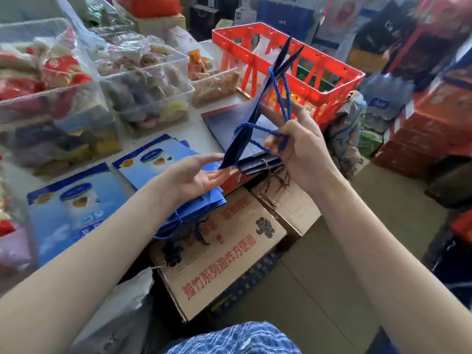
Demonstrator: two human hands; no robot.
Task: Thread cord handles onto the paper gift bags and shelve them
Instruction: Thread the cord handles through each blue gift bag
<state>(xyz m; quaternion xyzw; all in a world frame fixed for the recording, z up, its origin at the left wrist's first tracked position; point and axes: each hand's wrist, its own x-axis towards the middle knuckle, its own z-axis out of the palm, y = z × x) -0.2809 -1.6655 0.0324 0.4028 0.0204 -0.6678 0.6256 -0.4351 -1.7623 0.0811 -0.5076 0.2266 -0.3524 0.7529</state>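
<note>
Head view: above the bench's right edge, the right hand (301,146) pinches a blue cord (279,98) on a folded navy gift bag (251,116), the relaxed, open left hand (199,175) steadying its lower edge; keeping the cord taut should ease threading.

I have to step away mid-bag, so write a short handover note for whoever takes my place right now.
Right hand pinches the blue cord, which runs to the dark blue folded bag held on edge above the table.
Left hand, fingers straight, steadies the bag's lower edge.
Finished-looking blue bags lie flat on the white table, cords trailing over the cardboard box.
Left: finish this handle, do the remaining flat dark bags, shelve all.
</note>
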